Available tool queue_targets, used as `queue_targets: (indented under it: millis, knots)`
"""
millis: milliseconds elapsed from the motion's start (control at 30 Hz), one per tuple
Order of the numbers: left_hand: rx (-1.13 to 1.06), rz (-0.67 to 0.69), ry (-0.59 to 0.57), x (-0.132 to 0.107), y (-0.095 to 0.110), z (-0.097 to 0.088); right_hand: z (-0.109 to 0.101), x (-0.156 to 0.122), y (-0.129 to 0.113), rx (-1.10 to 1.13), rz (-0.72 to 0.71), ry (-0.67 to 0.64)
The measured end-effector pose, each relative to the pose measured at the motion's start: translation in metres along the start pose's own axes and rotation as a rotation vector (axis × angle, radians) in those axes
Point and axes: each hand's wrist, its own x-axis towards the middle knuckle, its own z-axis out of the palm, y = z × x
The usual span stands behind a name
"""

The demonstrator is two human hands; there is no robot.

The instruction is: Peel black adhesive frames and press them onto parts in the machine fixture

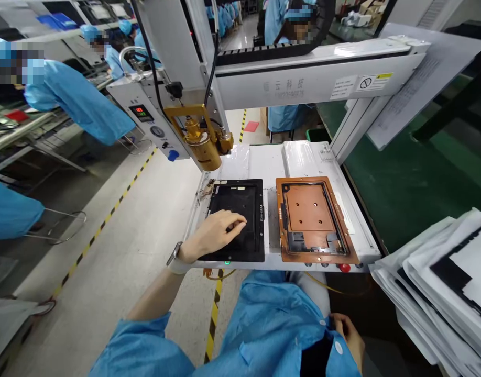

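My left hand [219, 234] lies flat on a black rectangular fixture [240, 196], its fingertips on the dark surface. The fixture is set in a white machine bed [270, 163]. To its right sits a copper-coloured fixture plate [305, 208] in an orange frame, out of reach of my left fingers. A brass-coloured machine head [204, 144] hangs from a white gantry above the bed's far left corner. My right hand [348, 335] is low at the lower right, beside my blue sleeve. Its fingers are curled, and any contents are hidden.
A stack of white sheets with black frames [433, 277] lies at the right. A red button [345, 268] is on the bed's front edge. Green-topped bench [413, 178] lies beyond the machine. People in blue gowns work at the left and far side.
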Motion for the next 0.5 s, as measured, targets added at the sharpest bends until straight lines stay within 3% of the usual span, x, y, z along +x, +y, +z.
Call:
queue_targets:
  millis: [100, 200, 367, 500]
  knots:
    - [0.045, 0.076, -0.067, 0.031, 0.005, 0.007, 0.019, 0.035, -0.007, 0.037, 0.008, -0.046]
    - [0.115, 0.121, -0.146, 0.053, 0.009, 0.013, 0.033, 0.051, -0.006, 0.064, 0.036, -0.068]
    - [0.253, 0.152, -0.250, 0.071, 0.011, 0.019, 0.051, 0.041, 0.016, 0.151, 0.163, -0.123]
    - [0.310, 0.185, -0.270, 0.077, 0.013, 0.020, 0.052, 0.037, 0.023, 0.174, 0.268, -0.169]
